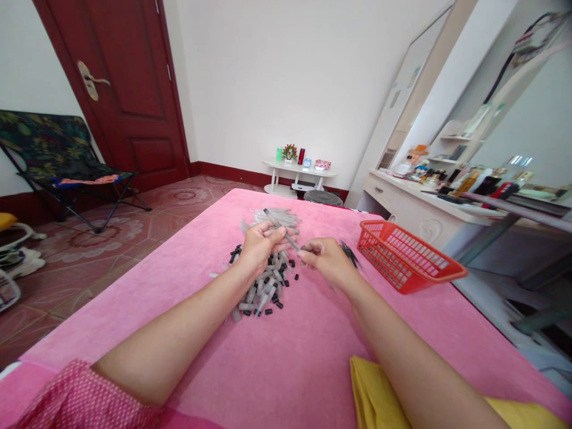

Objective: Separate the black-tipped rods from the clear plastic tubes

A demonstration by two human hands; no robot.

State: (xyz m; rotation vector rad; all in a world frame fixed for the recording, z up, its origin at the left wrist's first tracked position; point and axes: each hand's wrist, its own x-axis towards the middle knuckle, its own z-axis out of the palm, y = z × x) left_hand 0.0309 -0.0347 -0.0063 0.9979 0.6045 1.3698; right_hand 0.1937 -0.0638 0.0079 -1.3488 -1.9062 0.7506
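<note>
Grey tube (292, 241): held up between both hands, over the worktop (277, 369), toward its far edge; slim, straight, dark at one tip.
Long axis: slanted, dark tip toward the far-left corner, other end toward the near-right.
Left hand (263, 241): fingers grasping the tube's middle, thumb on top.
Right hand (328, 257): fingers pinching the near-right end; I can't tell whether a small part sits inside the pinch.
Nearer hand: both touching; from the right fingers the tube runs far-left into the left.
Pile (268, 286): below the left hand, spilling toward the near edge; cloudy, plastic-looking short tubes, stubby black caps (269, 311).
Long tubes (286, 215): pale heap toward the far edge.
Dark sticks (350, 255): thin, bunched between right hand and basket.
Basket (409, 283): red lattice, right edge.
Cloths: soft pink cover; smooth yellow cloth (378, 393), near edge.
</note>
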